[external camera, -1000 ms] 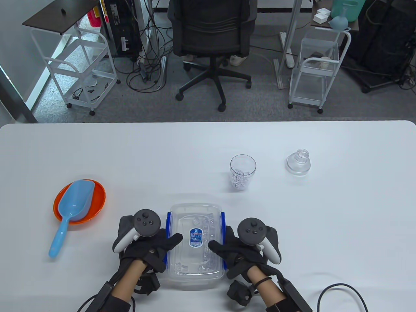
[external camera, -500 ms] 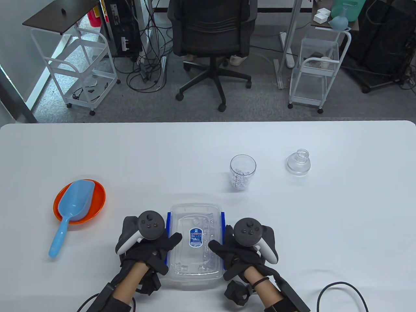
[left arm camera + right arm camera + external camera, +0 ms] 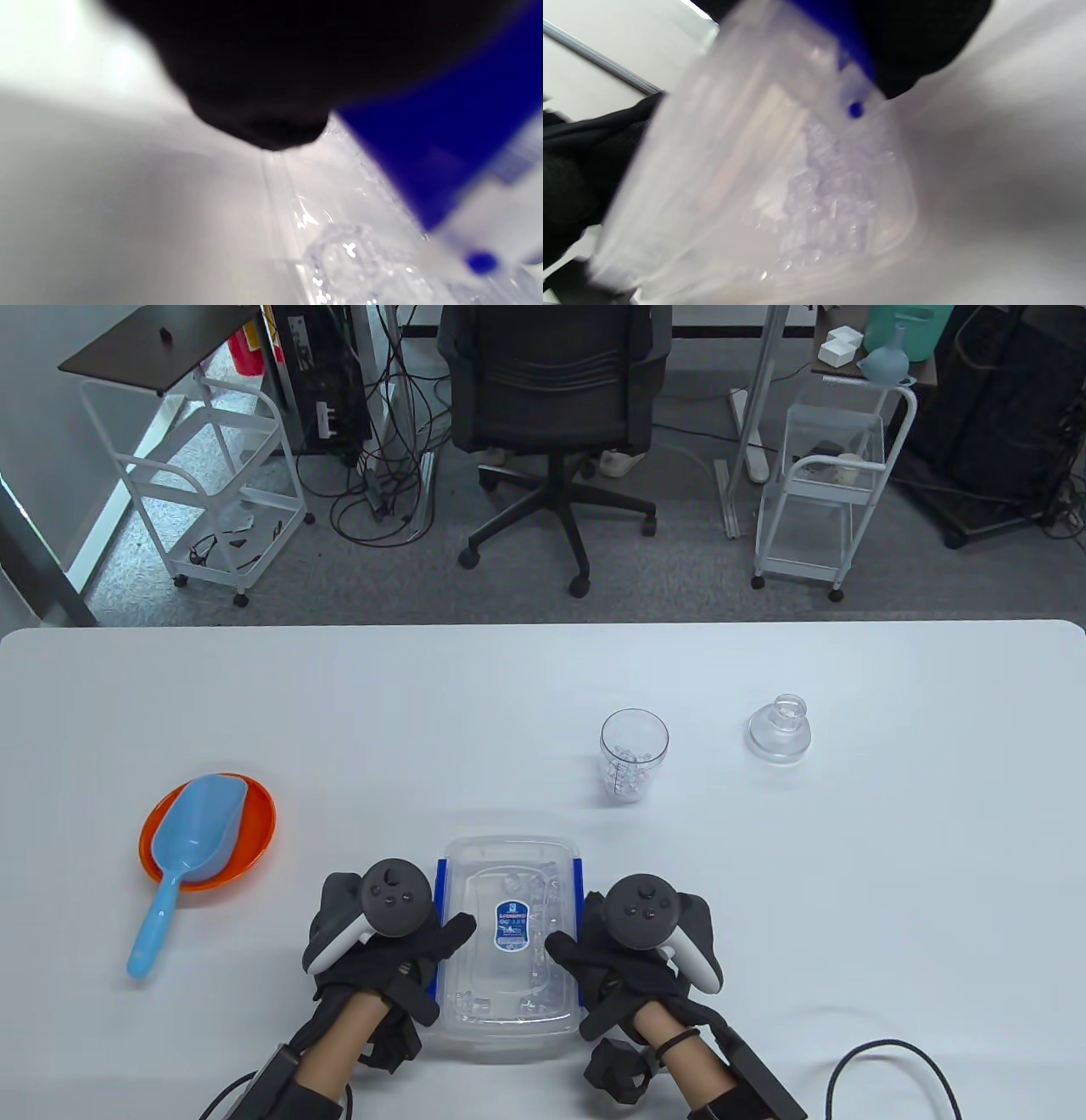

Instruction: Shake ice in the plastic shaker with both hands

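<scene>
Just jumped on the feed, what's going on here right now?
Both hands are on the lidded ice box near the table's front edge: left hand and right hand at its blue side clips, thumbs on the lid. The shaker cup stands open farther back with some ice in it, its lid apart on the right. The scoop rests in the orange bowl.

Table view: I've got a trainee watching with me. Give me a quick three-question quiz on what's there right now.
1. True or false: the shaker cup has its shaker lid on.
2. What rests in the orange bowl: A) blue scoop B) ice cube C) lid
3. What are the left hand and right hand both touching?

Key
1. False; the lid sits apart on the table.
2. A
3. The clear ice container, one hand at each blue-latched side.
</scene>
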`<control>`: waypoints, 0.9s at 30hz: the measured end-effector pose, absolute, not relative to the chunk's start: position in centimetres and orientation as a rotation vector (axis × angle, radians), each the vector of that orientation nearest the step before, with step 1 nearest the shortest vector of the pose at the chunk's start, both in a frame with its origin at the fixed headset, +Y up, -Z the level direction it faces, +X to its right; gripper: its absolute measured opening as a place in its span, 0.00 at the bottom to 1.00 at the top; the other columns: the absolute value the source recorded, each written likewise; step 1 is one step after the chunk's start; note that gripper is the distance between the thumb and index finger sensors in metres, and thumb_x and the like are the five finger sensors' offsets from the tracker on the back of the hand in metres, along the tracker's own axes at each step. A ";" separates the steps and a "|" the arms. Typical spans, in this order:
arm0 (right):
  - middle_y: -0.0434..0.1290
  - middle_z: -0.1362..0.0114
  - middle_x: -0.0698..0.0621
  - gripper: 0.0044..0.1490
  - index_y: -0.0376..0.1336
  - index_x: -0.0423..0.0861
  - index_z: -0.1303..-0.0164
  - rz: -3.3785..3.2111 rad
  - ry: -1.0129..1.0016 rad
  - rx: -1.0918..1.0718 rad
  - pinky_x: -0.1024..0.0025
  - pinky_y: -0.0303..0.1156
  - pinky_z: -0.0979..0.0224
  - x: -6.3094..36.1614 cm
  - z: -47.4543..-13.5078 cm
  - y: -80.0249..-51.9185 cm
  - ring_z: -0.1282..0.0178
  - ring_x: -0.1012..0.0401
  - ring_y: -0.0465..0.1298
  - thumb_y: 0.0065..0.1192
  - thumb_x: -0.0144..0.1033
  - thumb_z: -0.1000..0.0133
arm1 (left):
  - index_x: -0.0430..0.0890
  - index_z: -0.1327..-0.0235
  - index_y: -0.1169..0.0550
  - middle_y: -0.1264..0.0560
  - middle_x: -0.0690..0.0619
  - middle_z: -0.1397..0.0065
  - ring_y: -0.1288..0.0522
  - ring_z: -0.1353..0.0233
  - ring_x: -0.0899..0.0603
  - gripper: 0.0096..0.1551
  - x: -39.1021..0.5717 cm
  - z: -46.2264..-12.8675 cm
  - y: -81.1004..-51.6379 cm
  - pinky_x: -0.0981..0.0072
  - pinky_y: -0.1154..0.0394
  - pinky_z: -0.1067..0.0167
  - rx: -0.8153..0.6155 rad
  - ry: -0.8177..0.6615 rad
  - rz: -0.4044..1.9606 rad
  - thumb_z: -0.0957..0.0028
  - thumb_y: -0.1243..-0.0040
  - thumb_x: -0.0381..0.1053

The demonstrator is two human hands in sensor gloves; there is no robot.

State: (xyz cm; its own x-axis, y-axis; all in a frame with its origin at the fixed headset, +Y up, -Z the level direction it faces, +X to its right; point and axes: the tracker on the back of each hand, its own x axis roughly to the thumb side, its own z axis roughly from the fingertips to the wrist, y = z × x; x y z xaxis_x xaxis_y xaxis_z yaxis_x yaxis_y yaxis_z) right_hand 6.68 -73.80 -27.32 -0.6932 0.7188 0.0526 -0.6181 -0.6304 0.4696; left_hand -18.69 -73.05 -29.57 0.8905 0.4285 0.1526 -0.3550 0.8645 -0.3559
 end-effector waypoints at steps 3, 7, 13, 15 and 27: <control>0.63 0.36 0.18 0.50 0.34 0.09 0.34 2.300 0.546 0.303 0.63 0.78 0.59 6.6 -27.3 -73.8 0.53 0.39 0.77 0.45 0.36 0.38 | 0.16 0.46 0.27 0.14 0.42 0.73 0.17 0.86 0.57 0.45 -18.0 -29.4 -72.6 0.76 0.20 0.87 -0.282 -0.260 0.325 0.41 0.57 0.60; 0.63 0.36 0.18 0.50 0.34 0.10 0.34 2.305 0.542 0.303 0.63 0.78 0.59 6.6 -27.3 -73.8 0.53 0.39 0.77 0.46 0.36 0.38 | 0.17 0.46 0.28 0.14 0.41 0.73 0.16 0.86 0.57 0.45 -18.2 -29.4 -72.7 0.76 0.20 0.87 -0.293 -0.248 0.370 0.40 0.56 0.60; 0.63 0.36 0.18 0.51 0.33 0.10 0.34 2.299 0.547 0.305 0.63 0.78 0.59 6.6 -27.3 -73.8 0.53 0.39 0.77 0.45 0.36 0.38 | 0.17 0.46 0.28 0.14 0.42 0.73 0.16 0.86 0.57 0.45 -18.2 -29.4 -72.7 0.76 0.20 0.87 -0.294 -0.249 0.362 0.40 0.57 0.60; 0.63 0.36 0.18 0.51 0.33 0.10 0.33 2.298 0.548 0.306 0.64 0.78 0.59 6.6 -27.2 -73.8 0.53 0.40 0.77 0.45 0.37 0.37 | 0.17 0.46 0.28 0.14 0.41 0.73 0.16 0.86 0.57 0.45 -18.2 -29.4 -72.7 0.75 0.20 0.87 -0.294 -0.248 0.369 0.40 0.57 0.60; 0.63 0.35 0.21 0.52 0.33 0.12 0.32 2.270 0.537 0.292 0.64 0.78 0.58 7.0 -27.0 -74.1 0.53 0.41 0.77 0.46 0.40 0.37 | 0.18 0.46 0.27 0.13 0.42 0.72 0.16 0.85 0.56 0.44 -16.8 -28.7 -71.7 0.75 0.20 0.86 -0.206 -0.264 0.154 0.40 0.58 0.60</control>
State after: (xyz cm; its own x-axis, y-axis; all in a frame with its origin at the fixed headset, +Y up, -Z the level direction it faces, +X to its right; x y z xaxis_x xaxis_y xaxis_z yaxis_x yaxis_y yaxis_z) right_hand 6.97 -74.13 -26.99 -0.6767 0.7351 0.0419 -0.6384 -0.6142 0.4638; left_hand -16.82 -71.72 -28.69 0.9539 0.1771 0.2423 -0.1233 0.9673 -0.2216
